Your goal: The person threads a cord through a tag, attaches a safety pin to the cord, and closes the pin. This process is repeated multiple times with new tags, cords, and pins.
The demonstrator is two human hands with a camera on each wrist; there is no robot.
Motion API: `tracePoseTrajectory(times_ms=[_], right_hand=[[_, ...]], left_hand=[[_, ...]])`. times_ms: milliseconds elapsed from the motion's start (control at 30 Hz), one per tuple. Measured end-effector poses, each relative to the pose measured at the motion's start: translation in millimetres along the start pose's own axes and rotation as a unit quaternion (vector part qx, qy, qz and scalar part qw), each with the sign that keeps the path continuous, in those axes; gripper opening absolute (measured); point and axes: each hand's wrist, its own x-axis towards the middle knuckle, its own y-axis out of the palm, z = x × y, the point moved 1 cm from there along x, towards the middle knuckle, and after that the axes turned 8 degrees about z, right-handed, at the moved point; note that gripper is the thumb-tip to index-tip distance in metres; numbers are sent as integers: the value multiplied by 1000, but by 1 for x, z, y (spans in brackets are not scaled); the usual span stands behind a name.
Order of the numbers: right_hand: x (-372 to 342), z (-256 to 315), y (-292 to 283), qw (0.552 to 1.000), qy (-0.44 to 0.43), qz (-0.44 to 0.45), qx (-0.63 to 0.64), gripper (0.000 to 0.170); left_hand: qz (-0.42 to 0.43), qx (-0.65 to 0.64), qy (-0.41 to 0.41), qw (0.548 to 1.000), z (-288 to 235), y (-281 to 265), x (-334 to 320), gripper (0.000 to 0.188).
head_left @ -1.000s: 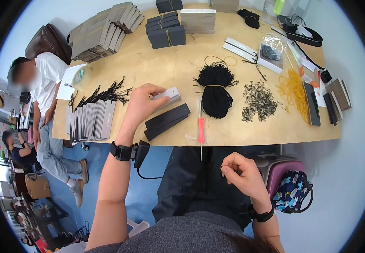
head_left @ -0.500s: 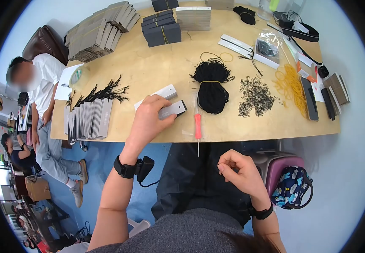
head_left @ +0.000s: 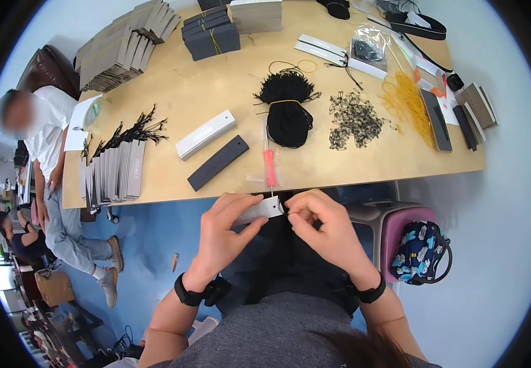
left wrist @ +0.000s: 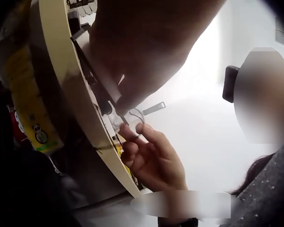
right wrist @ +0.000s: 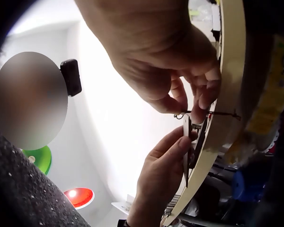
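- Thumb and fingers of the left hand [head_left: 222, 230] pinch a pale hang tag [head_left: 263, 210], its punched end toward the other hand, above the person's lap just off the near edge of the table [head_left: 351, 173].
- Bent fingertips of the right hand [head_left: 327, 230] close on a thin dark cord [right wrist: 222, 113] right beside that end; a small wire loop [right wrist: 178, 116] shows at the pinch too. Whether anything passes through the hole cannot be told.
- Good handling probably means keeping the tag still, gripping its edges so the face stays unmarked, leaving the hole uncovered, and pinching the cord near its tip so it does not buckle.
- Near the hands lie a red-handled tool [head_left: 270, 167], shaft toward the person, and two tag stacks, one pale [head_left: 206, 135], one dark [head_left: 218, 163].
- Farther out sit a banded black cord bundle [head_left: 289, 119], a pile of wire pins [head_left: 354, 121], and, leftward, a row of corded tags [head_left: 115, 173].
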Motion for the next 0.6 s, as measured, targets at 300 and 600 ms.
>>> tracePoseTrajectory(times_ms=[300, 600], right_hand=[[-4, -13, 28, 997, -50, 6, -63, 10], [-16, -21, -8, 980, 82, -41, 175, 5]], left_hand=[[84, -214, -181, 956, 21, 8, -19, 20], [78, -336, -160, 925, 43, 33, -13, 14]])
